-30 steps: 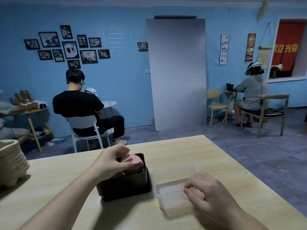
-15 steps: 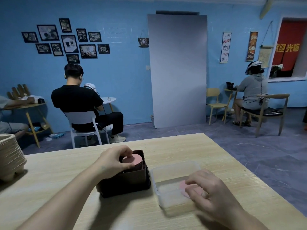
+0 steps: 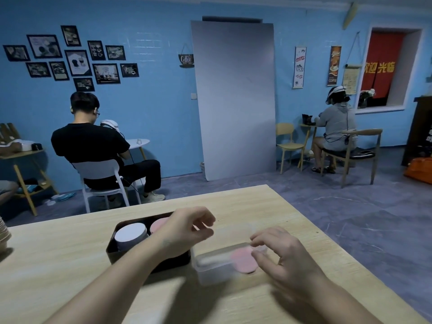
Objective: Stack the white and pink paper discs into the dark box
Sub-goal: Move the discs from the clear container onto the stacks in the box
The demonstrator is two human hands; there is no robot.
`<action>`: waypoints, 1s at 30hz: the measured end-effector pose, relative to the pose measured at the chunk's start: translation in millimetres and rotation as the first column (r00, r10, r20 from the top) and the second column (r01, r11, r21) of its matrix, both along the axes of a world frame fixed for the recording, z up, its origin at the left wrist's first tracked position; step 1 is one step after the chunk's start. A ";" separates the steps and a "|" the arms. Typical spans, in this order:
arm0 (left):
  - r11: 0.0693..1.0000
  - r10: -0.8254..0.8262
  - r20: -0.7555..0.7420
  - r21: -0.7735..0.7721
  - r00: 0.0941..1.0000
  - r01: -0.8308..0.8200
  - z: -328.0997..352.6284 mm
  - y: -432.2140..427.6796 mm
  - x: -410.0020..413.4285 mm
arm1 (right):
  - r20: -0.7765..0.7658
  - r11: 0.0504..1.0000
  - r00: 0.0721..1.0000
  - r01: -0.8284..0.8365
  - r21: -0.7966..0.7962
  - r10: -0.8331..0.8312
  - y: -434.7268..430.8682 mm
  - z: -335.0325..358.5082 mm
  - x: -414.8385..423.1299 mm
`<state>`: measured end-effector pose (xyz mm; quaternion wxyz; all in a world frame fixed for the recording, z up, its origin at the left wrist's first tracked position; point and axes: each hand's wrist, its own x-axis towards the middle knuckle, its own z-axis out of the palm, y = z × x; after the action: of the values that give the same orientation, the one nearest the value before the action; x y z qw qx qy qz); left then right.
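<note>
The dark box [image 3: 117,252] stands on the wooden table [image 3: 58,265], holding a stack of white discs [image 3: 130,234] on its left and a stack of pink discs [image 3: 158,224] on its right. My left hand [image 3: 187,230] hovers over the box's right end with loosely curled fingers and holds nothing. To the right of the box sits a clear plastic container [image 3: 210,266]. Above its right part my right hand [image 3: 285,256] pinches one pink disc [image 3: 243,260] by its edge between thumb and fingers.
A pile of beige paper trays [image 3: 3,232] sits at the table's left edge. The table's right edge runs diagonally close to my right hand. Behind the table, two people sit on chairs facing the blue wall.
My left hand has come off the pink stack in the box and shifted right. My right hand has raised a pink disc out of the clear container.
</note>
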<state>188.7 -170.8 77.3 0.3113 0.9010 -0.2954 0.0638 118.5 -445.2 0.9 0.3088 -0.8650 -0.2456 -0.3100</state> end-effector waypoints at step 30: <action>0.850 -0.176 -0.182 0.467 0.968 0.242 -31.6 -77.6 18.0 | -0.098 1.000 0.995 0.000 -0.020 -0.002 -15.0 -14.3 -15.5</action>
<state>206.7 -248.4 45.7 0.0991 0.9148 -0.3769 -0.1064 103.0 -460.2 -13.4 0.3115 -0.8824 -0.2328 -0.2650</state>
